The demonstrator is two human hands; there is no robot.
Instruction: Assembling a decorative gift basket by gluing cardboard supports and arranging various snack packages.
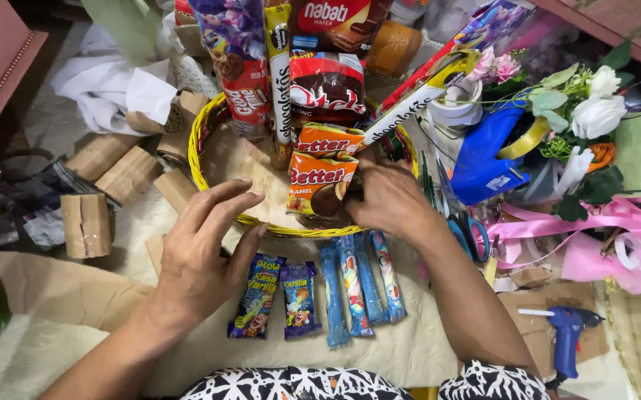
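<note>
While your right hand point(388, 198) pinches the orange snack pack point(320, 185) upright at the yellow basket point(200, 174)'s six o'clock, your left hand point(203, 248) hovers spread, empty, at eight o'clock.

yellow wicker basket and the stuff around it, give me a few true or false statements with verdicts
1. The right hand touches an orange snack packet in the round yellow wicker basket. True.
2. The left hand grips the blue glue gun. False: it hovers open by the basket rim; the gun lies apart.
3. Slim blue snack sticks lie outside the basket. True.
4. The blue-handled scissors are inside the basket. False: they lie beside it.
</note>
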